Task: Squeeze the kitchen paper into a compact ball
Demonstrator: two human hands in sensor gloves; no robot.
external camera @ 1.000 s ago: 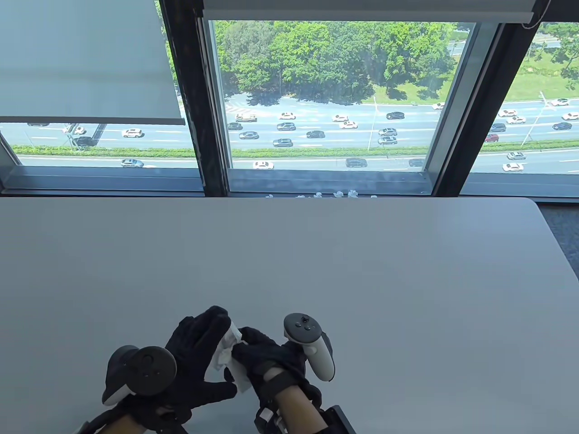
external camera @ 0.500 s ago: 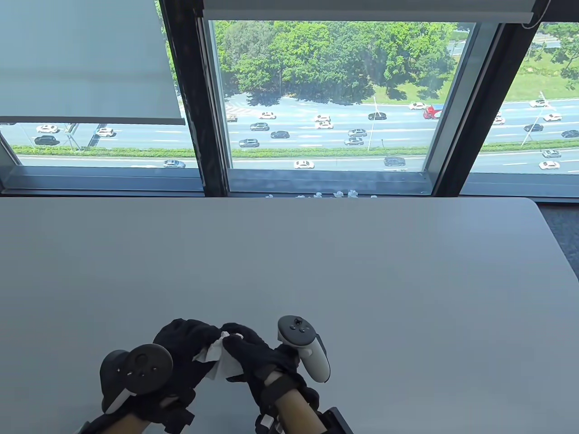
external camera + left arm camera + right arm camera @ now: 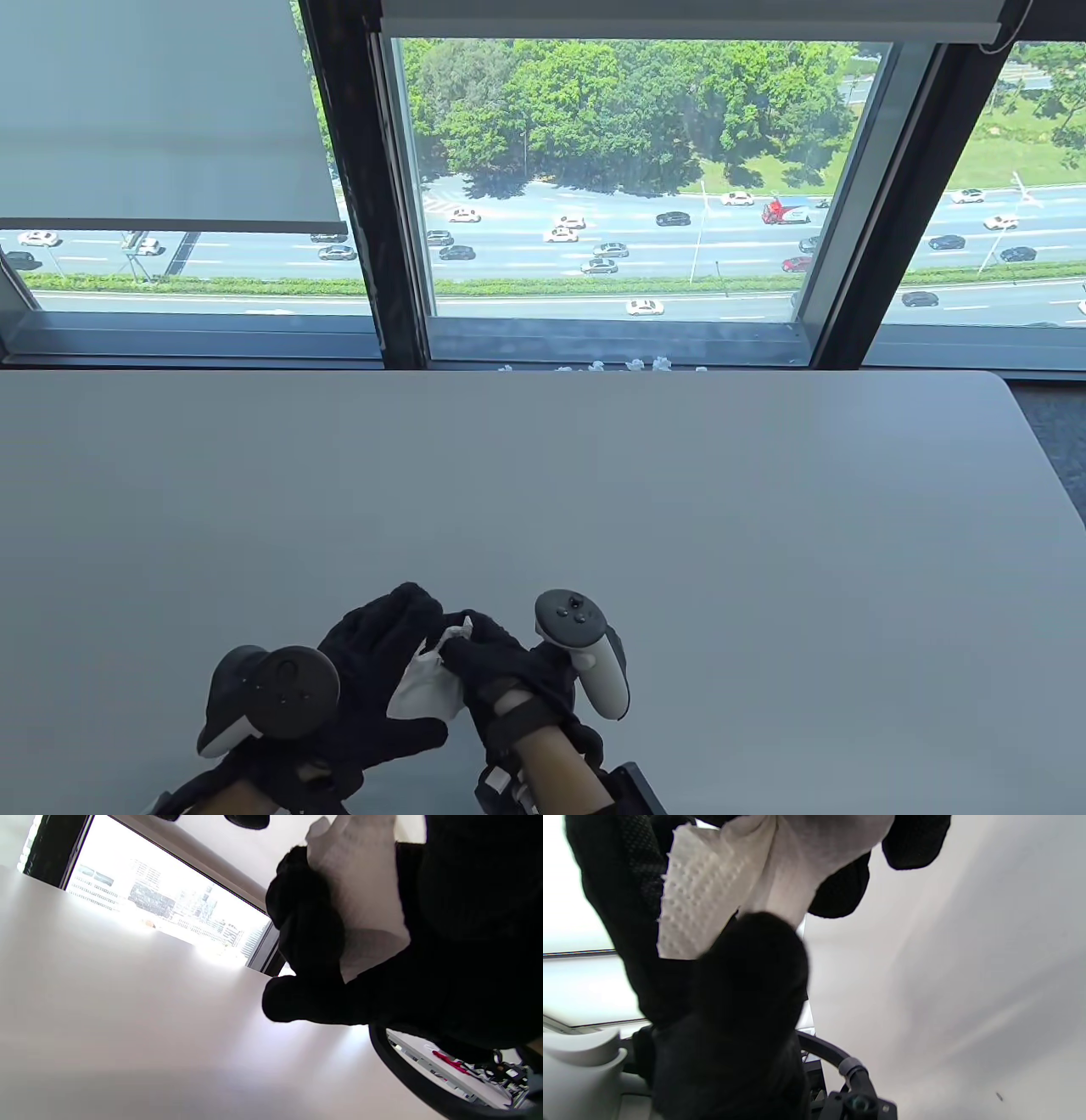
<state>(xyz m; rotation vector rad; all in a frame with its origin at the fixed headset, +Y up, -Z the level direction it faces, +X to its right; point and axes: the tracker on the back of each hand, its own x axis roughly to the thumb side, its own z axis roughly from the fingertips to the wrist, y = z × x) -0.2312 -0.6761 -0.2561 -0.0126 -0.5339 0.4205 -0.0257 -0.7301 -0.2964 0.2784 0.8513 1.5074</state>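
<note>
A white sheet of kitchen paper [image 3: 428, 686] is bunched between both gloved hands near the table's front edge. My left hand [image 3: 377, 671] cups it from the left and my right hand [image 3: 488, 666] grips it from the right. In the left wrist view the paper [image 3: 360, 899] sits in the black glove, with the right hand's fingers [image 3: 307, 921] pressed against it. In the right wrist view the dimpled paper [image 3: 712, 887] hangs between the black fingers [image 3: 755, 963]. The paper is partly crumpled, with a flat flap still showing.
The grey table [image 3: 594, 492] stretches to a window at the back. Several small white paper balls [image 3: 636, 365] lie along the table's far edge by the sill. A dark device [image 3: 636, 785] sits at the front edge by my right forearm.
Both hands have kept working the paper, shifting slightly left and back again. The left fingers have spread wider around it, and the visible flap has changed shape.
</note>
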